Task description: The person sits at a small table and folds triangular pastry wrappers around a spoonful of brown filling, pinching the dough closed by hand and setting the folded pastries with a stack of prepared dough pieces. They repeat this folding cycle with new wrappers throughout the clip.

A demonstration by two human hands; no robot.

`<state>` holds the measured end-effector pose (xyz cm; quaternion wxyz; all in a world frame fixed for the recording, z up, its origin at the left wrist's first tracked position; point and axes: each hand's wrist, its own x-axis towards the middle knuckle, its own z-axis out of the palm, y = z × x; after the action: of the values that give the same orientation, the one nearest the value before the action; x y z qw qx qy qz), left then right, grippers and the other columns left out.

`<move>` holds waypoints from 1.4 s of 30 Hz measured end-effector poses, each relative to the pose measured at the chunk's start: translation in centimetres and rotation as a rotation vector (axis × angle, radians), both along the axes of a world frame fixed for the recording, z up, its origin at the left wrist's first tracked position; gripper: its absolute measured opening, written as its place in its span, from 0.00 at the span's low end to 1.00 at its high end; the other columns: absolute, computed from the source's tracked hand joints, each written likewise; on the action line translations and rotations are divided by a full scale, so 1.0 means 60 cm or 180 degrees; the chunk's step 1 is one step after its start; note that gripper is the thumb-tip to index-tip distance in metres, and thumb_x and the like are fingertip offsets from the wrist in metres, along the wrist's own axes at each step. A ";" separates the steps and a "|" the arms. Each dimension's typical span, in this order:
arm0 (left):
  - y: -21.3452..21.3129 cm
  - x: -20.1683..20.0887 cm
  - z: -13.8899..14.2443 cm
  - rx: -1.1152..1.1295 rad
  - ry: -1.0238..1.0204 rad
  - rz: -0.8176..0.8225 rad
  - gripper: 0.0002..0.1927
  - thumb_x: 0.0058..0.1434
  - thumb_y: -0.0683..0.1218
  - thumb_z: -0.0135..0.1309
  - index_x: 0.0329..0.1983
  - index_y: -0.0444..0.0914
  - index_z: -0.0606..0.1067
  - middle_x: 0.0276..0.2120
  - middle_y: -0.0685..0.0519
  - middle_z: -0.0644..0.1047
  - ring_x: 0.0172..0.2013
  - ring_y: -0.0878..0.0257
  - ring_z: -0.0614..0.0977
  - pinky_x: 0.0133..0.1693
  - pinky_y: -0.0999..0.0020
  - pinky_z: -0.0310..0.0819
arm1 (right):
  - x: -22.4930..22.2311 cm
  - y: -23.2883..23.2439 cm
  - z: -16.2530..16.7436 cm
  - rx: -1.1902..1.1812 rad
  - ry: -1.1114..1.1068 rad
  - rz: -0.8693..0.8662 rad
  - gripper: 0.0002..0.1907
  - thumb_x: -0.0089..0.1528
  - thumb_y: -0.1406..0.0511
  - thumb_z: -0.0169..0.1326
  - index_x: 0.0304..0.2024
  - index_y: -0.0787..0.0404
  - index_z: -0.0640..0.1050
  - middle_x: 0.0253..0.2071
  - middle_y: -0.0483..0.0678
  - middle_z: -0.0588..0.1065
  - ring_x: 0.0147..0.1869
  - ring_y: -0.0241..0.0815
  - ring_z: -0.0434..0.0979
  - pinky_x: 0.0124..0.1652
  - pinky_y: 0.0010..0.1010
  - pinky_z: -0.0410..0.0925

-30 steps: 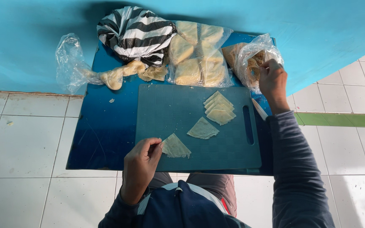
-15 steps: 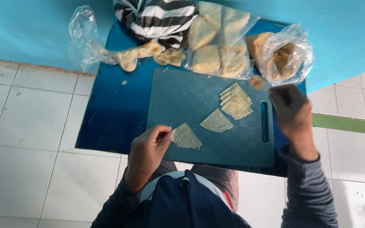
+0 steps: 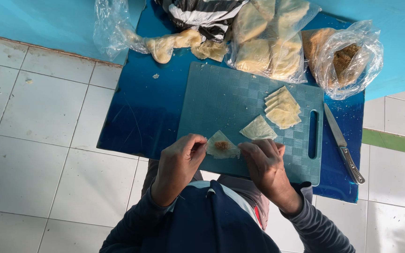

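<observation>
A triangular dough wrapper (image 3: 222, 146) with a small brown lump of filling on it lies at the near edge of a teal cutting board (image 3: 221, 98). My left hand (image 3: 180, 165) pinches its left corner. My right hand (image 3: 264, 161) touches its right edge with the fingertips. A second single wrapper (image 3: 258, 129) lies just beyond, and a small stack of wrappers (image 3: 282, 107) sits further right on the board.
The board rests on a glossy blue tray (image 3: 141, 112). A knife (image 3: 344, 145) lies right of the board. Behind are a plastic bag of brown filling (image 3: 345, 58), bags of dough pieces (image 3: 268, 40), a dough-filled clear bag (image 3: 160, 44) and a striped cloth (image 3: 202, 16). White floor tiles surround.
My right hand came down from the filling bag at the back right to the wrapper. Brown filling now sits on the wrapper. The camera moved closer.
</observation>
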<state>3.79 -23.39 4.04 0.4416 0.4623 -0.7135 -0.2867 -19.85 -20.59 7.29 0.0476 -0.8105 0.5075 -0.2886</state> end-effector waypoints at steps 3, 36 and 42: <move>0.005 0.004 -0.006 -0.0097 0.0027 0.0007 0.07 0.63 0.38 0.61 0.43 0.35 0.77 0.32 0.51 0.82 0.31 0.65 0.86 0.30 0.76 0.81 | 0.005 0.004 -0.018 -0.0377 0.0352 -0.0024 0.13 0.64 0.71 0.60 0.51 0.55 0.78 0.42 0.43 0.75 0.45 0.39 0.73 0.50 0.36 0.55; 0.020 -0.012 -0.008 -0.0315 0.0086 0.0059 0.10 0.64 0.38 0.61 0.47 0.36 0.76 0.35 0.51 0.83 0.33 0.66 0.87 0.30 0.77 0.82 | -0.032 0.036 -0.029 -0.0830 0.0561 -0.0174 0.22 0.59 0.77 0.62 0.54 0.53 0.79 0.45 0.40 0.76 0.48 0.37 0.73 0.52 0.38 0.54; 0.016 -0.015 0.011 -0.0508 -0.0083 0.0012 0.10 0.64 0.38 0.61 0.48 0.36 0.76 0.36 0.50 0.83 0.34 0.62 0.87 0.31 0.75 0.81 | -0.201 0.017 0.022 -0.1056 0.0163 -0.1293 0.05 0.76 0.77 0.56 0.49 0.63 0.76 0.48 0.51 0.79 0.52 0.46 0.79 0.55 0.36 0.69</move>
<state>2.91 -22.43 4.71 0.4682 0.4307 -0.7389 -0.2221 -31.92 -19.55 8.60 -0.1577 -0.6958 0.6065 -0.3509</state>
